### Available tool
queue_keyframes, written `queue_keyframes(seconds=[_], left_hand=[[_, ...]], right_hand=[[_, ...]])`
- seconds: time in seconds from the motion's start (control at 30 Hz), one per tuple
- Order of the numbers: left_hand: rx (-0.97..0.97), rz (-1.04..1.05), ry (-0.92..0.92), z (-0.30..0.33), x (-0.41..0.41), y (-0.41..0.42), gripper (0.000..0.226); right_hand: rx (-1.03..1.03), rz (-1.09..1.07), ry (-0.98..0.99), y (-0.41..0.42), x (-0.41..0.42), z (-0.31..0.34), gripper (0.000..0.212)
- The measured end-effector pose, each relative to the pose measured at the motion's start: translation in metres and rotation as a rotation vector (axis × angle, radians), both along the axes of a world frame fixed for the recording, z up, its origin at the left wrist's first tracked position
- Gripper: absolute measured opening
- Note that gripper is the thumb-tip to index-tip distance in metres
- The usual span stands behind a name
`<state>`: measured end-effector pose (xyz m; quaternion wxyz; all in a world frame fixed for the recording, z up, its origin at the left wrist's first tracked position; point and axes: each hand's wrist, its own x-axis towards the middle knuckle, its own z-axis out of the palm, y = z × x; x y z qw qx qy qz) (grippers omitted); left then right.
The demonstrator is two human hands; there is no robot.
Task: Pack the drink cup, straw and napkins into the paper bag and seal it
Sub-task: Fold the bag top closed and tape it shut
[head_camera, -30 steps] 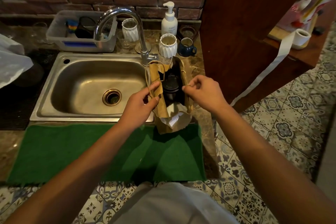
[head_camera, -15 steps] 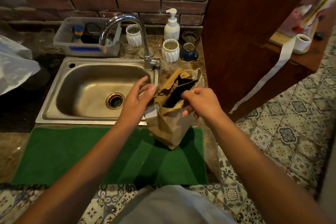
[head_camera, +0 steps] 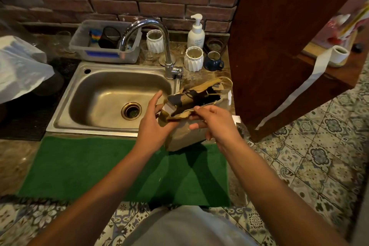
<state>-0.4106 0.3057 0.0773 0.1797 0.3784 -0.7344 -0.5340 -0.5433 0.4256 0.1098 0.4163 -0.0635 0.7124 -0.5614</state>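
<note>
A brown paper bag (head_camera: 185, 136) stands on the counter's right end, at the far right corner of the green mat (head_camera: 99, 170). Its top is crumpled and partly folded over, with a dark opening still showing. A white napkin (head_camera: 168, 108) pokes out at the bag's left side. The cup inside is hidden in the dark opening, and I see no straw. My left hand (head_camera: 153, 124) presses against the bag's left side, fingers spread. My right hand (head_camera: 211, 124) pinches the near edge of the bag's top.
A steel sink (head_camera: 111, 96) with a tall faucet (head_camera: 151, 32) lies left of the bag. White ribbed cups (head_camera: 193, 59), a blue mug (head_camera: 213, 61) and a soap pump bottle (head_camera: 196, 33) stand behind. A wooden panel (head_camera: 279, 36) rises close on the right. White tape (head_camera: 295, 94) hangs from a roll.
The bag's wide open top has been pressed down and crumpled toward shut. Both hands moved lower on the bag, and the cup lid seen earlier is now hidden.
</note>
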Motion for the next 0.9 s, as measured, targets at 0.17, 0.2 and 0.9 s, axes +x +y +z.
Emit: queue_keyframes(seconds=[0.17, 0.2, 0.9], left_hand=[[-0.006, -0.001, -0.028, -0.003, -0.005, -0.020, 0.077], [-0.018, -0.011, -0.029, -0.005, -0.004, -0.024, 0.071], [0.091, 0.019, 0.092, -0.034, 0.007, -0.068, 0.031]], right_hand=[[0.112, 0.083, 0.302, 0.016, -0.010, 0.003, 0.015], [0.122, 0.048, 0.389, 0.021, -0.017, 0.002, 0.015], [0.070, 0.328, 0.405, 0.020, -0.102, -0.055, 0.064]])
